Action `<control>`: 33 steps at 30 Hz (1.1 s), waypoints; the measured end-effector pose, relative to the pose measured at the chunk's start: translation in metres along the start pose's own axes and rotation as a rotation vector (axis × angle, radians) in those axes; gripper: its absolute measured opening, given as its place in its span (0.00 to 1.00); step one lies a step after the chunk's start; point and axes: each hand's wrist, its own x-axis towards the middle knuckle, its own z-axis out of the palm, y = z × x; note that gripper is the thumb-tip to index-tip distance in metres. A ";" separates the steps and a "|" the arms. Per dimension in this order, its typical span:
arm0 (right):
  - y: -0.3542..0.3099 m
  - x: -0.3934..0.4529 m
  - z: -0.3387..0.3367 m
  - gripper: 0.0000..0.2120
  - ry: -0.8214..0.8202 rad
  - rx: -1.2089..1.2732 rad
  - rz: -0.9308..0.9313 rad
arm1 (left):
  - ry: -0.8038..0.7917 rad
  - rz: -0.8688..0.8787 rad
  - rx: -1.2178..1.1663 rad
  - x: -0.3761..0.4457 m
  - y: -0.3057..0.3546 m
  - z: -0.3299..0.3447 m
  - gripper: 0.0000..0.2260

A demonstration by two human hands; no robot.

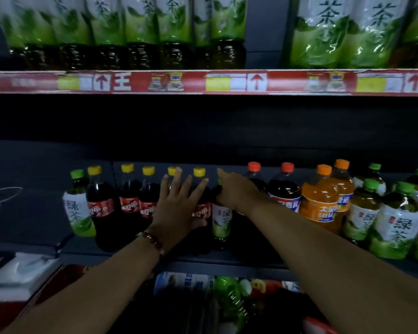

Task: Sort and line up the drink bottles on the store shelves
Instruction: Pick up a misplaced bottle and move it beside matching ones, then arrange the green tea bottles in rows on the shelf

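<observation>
On the lower shelf [155,255], her left hand [179,208] lies spread against the yellow-capped cola bottles [128,201]; her right hand [237,191] wraps the green tea bottle [222,220] just beside them.

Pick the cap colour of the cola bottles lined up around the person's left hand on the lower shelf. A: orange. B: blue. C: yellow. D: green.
C: the cola bottles with red labels around the left hand all carry yellow caps; the orange caps sit further right on the orange drink bottles.
</observation>
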 end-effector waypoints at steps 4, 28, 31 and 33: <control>-0.007 -0.003 -0.005 0.24 0.068 -0.099 -0.031 | -0.002 -0.015 -0.011 -0.002 -0.001 0.009 0.46; 0.007 -0.084 -0.053 0.09 -0.051 0.466 -0.156 | -0.189 -0.013 -0.797 -0.072 0.044 -0.021 0.42; -0.010 -0.100 -0.065 0.11 -0.032 0.459 -0.181 | -0.262 -0.100 -1.327 -0.076 0.065 -0.059 0.42; -0.024 -0.112 -0.077 0.12 0.009 0.467 -0.191 | -0.186 -0.191 -1.460 -0.072 0.070 -0.074 0.37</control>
